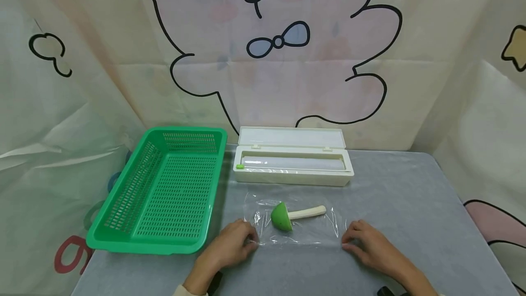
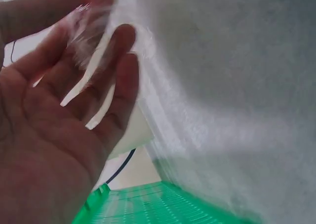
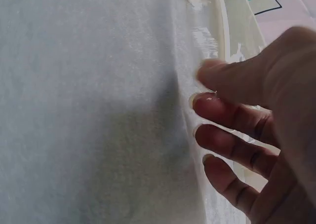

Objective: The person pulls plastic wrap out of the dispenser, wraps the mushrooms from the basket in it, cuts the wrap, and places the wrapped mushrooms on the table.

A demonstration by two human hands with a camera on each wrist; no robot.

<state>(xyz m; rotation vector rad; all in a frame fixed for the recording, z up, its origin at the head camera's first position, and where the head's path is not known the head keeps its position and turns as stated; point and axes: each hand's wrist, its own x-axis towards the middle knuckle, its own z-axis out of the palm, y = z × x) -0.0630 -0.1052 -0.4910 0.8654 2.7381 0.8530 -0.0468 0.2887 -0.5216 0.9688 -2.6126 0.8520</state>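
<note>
A sheet of clear plastic film (image 1: pixel 304 237) lies on the grey table in the head view. On it rests a toy with a green rounded head (image 1: pixel 281 217) and a pale stalk (image 1: pixel 308 213) pointing right. The left hand (image 1: pixel 233 245) pinches the film's left edge; in the left wrist view crinkled film shows between the thumb and fingers of this hand (image 2: pixel 64 105). At the film's right edge, the right hand (image 1: pixel 371 248) pinches it between thumb and index finger. The right wrist view shows this hand's (image 3: pixel 256 120) other fingers spread loosely.
A green perforated basket (image 1: pixel 181 195) stands at the left, close to the left hand. Behind the film is a white film dispenser box (image 1: pixel 291 177) with its lid (image 1: pixel 291 137) raised and a small green slider (image 1: pixel 240 166). A printed cloth (image 1: pixel 271 90) hangs behind the table.
</note>
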